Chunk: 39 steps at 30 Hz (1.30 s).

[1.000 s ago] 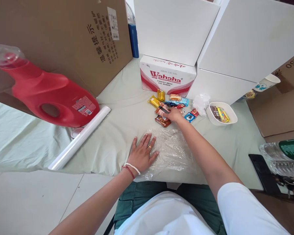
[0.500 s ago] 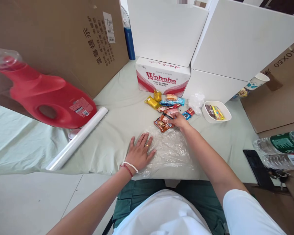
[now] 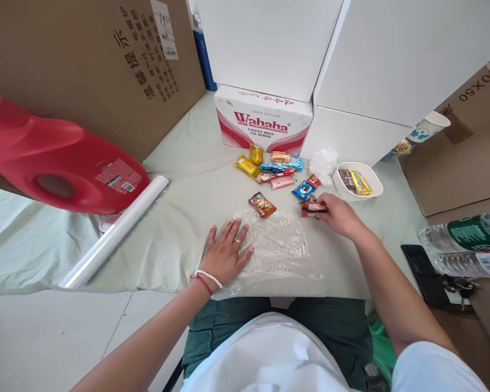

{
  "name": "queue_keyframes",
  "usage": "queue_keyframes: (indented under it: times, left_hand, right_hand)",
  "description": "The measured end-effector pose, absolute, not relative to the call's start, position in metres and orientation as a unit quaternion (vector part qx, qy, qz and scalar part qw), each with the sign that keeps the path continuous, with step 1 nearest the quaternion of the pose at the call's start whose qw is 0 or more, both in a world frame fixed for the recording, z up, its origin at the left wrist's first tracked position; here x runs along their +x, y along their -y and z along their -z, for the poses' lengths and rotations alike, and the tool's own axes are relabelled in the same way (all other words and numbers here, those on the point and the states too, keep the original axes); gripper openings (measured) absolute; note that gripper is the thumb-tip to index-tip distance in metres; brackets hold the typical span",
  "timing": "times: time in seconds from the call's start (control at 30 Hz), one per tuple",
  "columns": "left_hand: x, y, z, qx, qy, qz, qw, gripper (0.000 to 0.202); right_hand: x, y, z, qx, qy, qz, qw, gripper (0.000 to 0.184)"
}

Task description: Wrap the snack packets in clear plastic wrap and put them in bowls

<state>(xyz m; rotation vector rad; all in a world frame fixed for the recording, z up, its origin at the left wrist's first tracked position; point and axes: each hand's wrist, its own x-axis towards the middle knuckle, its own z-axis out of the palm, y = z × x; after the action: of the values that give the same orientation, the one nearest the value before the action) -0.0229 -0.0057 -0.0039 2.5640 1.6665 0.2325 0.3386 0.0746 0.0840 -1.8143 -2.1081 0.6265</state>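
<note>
My left hand (image 3: 224, 253) lies flat, fingers spread, on the left side of a crinkled clear plastic bag (image 3: 280, 250). Between the thumb and fingers of my right hand (image 3: 340, 215) is a brown-wrapped snack packet (image 3: 313, 207), held just above the cloth. To its left a second brown cookie packet (image 3: 263, 204) lies by the bag's far edge. Behind are a blue packet (image 3: 304, 189), a pink packet (image 3: 282, 182) and yellow-wrapped snacks (image 3: 247, 165). A white bowl (image 3: 378, 188) holding several wrapped snacks stands beyond my right hand.
A white plastic-film roll (image 3: 118, 231) and a red jug (image 3: 65, 163) lie at left. The Wahaha carton (image 3: 265, 122) stands at the back, with a crumpled clear bag (image 3: 323, 165) nearby. At right are a phone (image 3: 424, 275), keys (image 3: 459, 286) and plastic bottles (image 3: 473, 237).
My right hand has moved right and slightly toward me with one brown packet, leaving the other on the cloth. My left hand stays on the plastic bag. The camera view has shifted slightly.
</note>
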Motion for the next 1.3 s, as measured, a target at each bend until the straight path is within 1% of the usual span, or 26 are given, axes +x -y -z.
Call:
queue_keyframes:
  times: [0.1,0.13,0.2,0.3,0.37,0.47,0.63,0.83,0.97,1.13,1.23,1.3]
  left_hand:
    - [-0.023,0.005,0.005,0.835,-0.541,-0.086,0.044,0.065]
    - [-0.023,0.005,0.005,0.835,-0.541,-0.088,0.044,0.065]
    - [-0.023,0.005,0.006,0.835,-0.540,-0.095,0.042,0.066]
    - [-0.023,0.004,0.008,0.835,-0.538,-0.105,0.036,0.066]
    - [-0.023,0.004,0.009,0.837,-0.536,-0.106,0.033,0.066]
    - [-0.023,0.004,0.010,0.839,-0.534,-0.102,0.024,0.067]
    - [-0.023,0.004,0.008,0.837,-0.537,-0.098,0.023,0.065]
    - [-0.021,0.006,0.003,0.831,-0.547,-0.090,0.041,0.063]
    - [-0.020,0.007,0.003,0.828,-0.550,-0.095,0.049,0.063]
    - [-0.021,0.006,0.005,0.832,-0.542,-0.107,0.054,0.064]
    - [-0.020,0.006,0.006,0.831,-0.543,-0.108,0.061,0.064]
    - [-0.020,0.007,0.006,0.828,-0.547,-0.107,0.066,0.064]
  right_hand:
    - [0.371,-0.053,-0.096,-0.625,0.774,-0.095,-0.017,0.018]
    - [0.376,-0.046,-0.096,-0.620,0.779,-0.078,-0.048,0.020]
    - [0.380,-0.035,-0.092,-0.621,0.779,-0.066,-0.064,0.031]
    - [0.379,-0.025,-0.078,-0.651,0.756,-0.056,-0.036,0.058]
    - [0.379,-0.022,-0.067,-0.674,0.737,-0.050,-0.029,0.066]
    - [0.379,-0.017,-0.053,-0.688,0.724,-0.049,-0.014,0.065]
    - [0.375,-0.003,-0.036,-0.672,0.737,-0.015,0.062,0.053]
    - [0.370,0.029,-0.029,-0.633,0.761,0.012,0.142,0.050]
    - [0.363,0.054,-0.022,-0.623,0.769,0.003,0.141,0.046]
    - [0.352,0.068,-0.018,-0.624,0.771,-0.020,0.125,0.053]
    - [0.355,0.063,-0.024,-0.649,0.746,-0.052,0.144,0.051]
    - [0.360,0.054,-0.032,-0.670,0.717,-0.085,0.176,0.052]
